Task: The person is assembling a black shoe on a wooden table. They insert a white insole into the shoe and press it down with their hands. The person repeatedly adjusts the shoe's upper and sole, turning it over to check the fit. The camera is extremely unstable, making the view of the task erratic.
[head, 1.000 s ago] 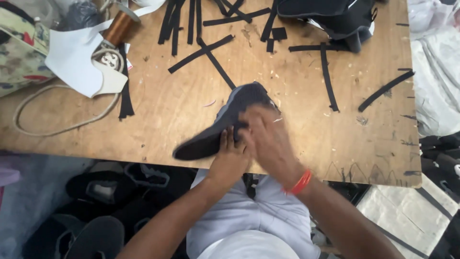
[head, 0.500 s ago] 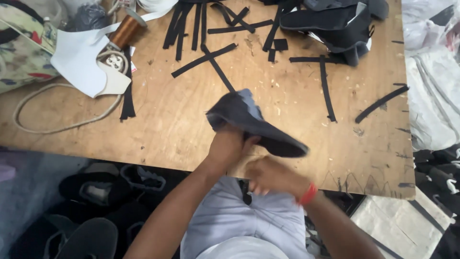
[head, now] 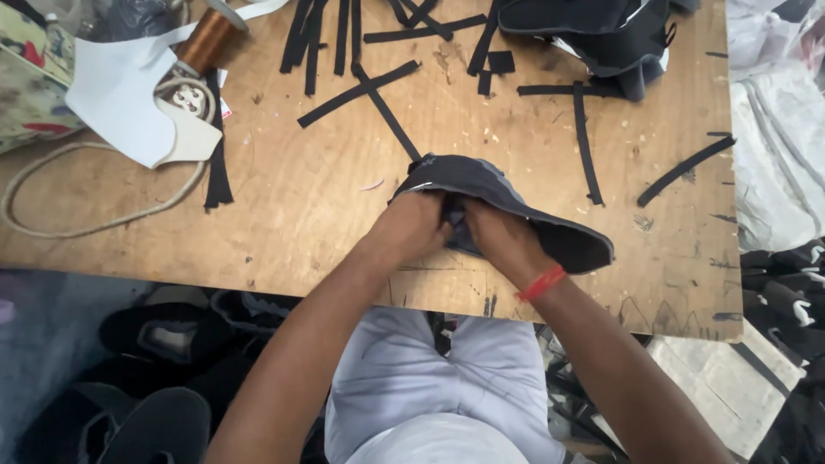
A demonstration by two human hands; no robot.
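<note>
Both hands are on it, right over the near edge of the worn plywood table [head: 284,215]. The left hand [head: 412,228] is clamped on the near side of a dark grey fabric shoe upper [head: 516,202], fingers curled under its rim, and the right hand [head: 503,241], a red band [head: 541,282] at its wrist, is closed on the same piece just beside it, thumb tucked into the opening. The two hands touch each other at the knuckles. The shoe upper lies slanted, one end pointing up the table near a long black strip [head: 387,107], the other end stretching out to the right towards the table's front edge.

Around it, loose black strips of cut material [head: 584,142] lie scattered across the far half of the board. Far right at the top sits a heap of dark shoe uppers [head: 601,39]. Over on the left there is a white curved pattern piece [head: 129,107], a copper-coloured spool [head: 206,41] beside it, and a pale cord [head: 94,223] looping along the wood. Below the table edge, the person's light grey trousers [head: 404,369] show, with dark shoes [head: 163,331] on the floor to the left.
</note>
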